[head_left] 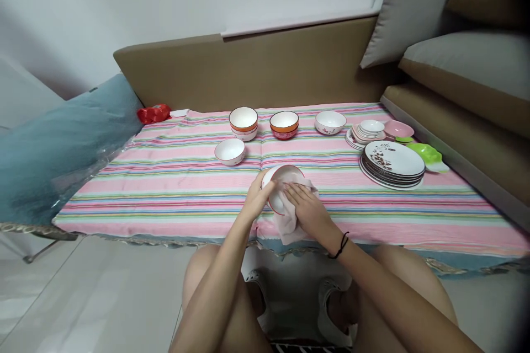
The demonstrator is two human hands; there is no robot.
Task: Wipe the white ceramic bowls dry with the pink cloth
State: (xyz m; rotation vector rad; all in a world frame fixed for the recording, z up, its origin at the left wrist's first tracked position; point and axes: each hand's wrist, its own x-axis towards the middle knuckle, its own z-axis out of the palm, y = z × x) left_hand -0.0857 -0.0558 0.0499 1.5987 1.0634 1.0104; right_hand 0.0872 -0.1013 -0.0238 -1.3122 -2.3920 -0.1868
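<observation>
My left hand (pixel 257 197) grips the left rim of a white bowl with a red edge (pixel 281 177), held tilted above the front of the striped cloth (pixel 174 187). My right hand (pixel 308 209) presses a pale pink rag (pixel 290 223) against the bowl's near side; the rag hangs down below the bowl. Both hands have their fingers curled around what they hold.
On the striped cloth stand a white bowl (pixel 230 151), stacked bowls (pixel 243 122), an orange-red bowl (pixel 284 124), a white patterned bowl (pixel 330 122), small saucers (pixel 370 131), a pink dish (pixel 398 129), stacked plates (pixel 392 164) and green dishes (pixel 426 153). Cushions (pixel 58 149) flank both sides.
</observation>
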